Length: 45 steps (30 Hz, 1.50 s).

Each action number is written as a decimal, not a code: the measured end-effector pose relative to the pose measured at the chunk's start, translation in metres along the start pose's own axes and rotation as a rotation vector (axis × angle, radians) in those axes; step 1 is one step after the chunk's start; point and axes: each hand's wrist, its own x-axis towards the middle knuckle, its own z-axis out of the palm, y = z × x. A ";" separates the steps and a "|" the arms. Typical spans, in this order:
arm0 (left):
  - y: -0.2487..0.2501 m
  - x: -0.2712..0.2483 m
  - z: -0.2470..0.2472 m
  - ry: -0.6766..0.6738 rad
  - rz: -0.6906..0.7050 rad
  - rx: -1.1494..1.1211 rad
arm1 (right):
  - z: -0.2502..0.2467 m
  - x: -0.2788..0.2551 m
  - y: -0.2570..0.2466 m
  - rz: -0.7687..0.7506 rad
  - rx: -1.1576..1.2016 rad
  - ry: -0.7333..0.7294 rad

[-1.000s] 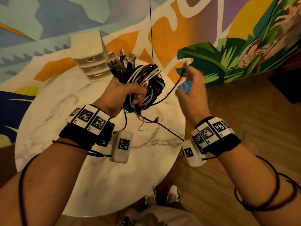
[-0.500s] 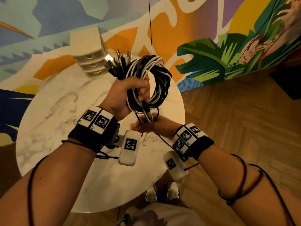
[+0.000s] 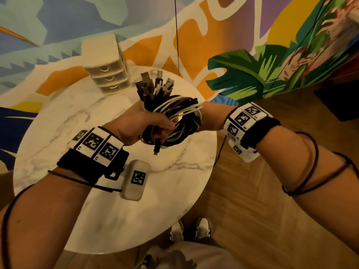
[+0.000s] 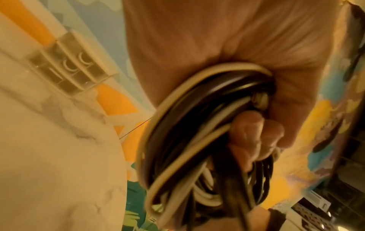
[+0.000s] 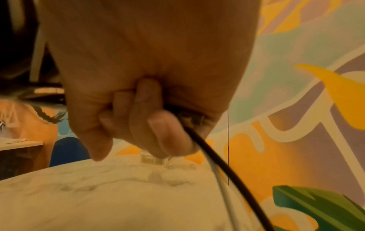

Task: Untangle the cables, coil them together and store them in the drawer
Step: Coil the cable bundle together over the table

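A thick coil of black, white and purple cables (image 3: 180,121) is held above the round marble table (image 3: 58,133). My left hand (image 3: 147,123) grips the coil, fingers curled round it (image 4: 254,137); several USB plugs (image 3: 155,86) stick up from the fist. My right hand (image 3: 209,117) sits at the coil's right side, mostly hidden behind it. In the right wrist view its fingers (image 5: 150,125) curl round a black cable (image 5: 217,156) and a white one. The small white drawer unit (image 3: 106,68) stands at the table's back, its three drawers closed.
A painted mural wall (image 3: 252,55) rises behind the table. Wooden floor (image 3: 272,210) lies to the right, and my shoes (image 3: 190,230) show below the table's near edge. A thin black line (image 3: 176,35) hangs in front of the wall.
My right hand swung from beside the coil down beneath it, then up to its right side, carrying the loose black cable round. The left hand tilted the coil flatter.
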 end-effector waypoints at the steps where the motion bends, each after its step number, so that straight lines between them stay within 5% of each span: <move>1: 0.002 -0.001 0.000 0.015 -0.022 0.069 | -0.004 -0.001 0.001 0.010 -0.026 -0.012; 6: -0.002 -0.005 0.002 0.095 -0.187 0.491 | -0.026 -0.015 0.020 0.064 -0.035 -0.032; 11: -0.027 0.002 0.006 0.109 -0.194 0.666 | -0.034 -0.018 0.013 0.012 0.078 0.026; 17: -0.037 0.018 0.013 0.390 -0.196 0.837 | -0.043 -0.023 -0.008 -0.018 -0.039 0.214; 23: -0.036 0.028 0.021 0.580 -0.099 0.228 | -0.034 -0.027 -0.035 -0.034 0.095 0.311; 30: -0.035 0.032 0.030 0.604 -0.029 -0.289 | 0.003 -0.034 -0.067 -0.011 0.460 0.438; 39: -0.023 0.034 0.027 0.491 0.052 -0.482 | 0.079 -0.044 -0.081 -0.231 0.943 0.445; 45: -0.015 0.029 0.028 0.362 0.132 -0.711 | 0.111 -0.031 -0.070 -0.238 0.871 0.297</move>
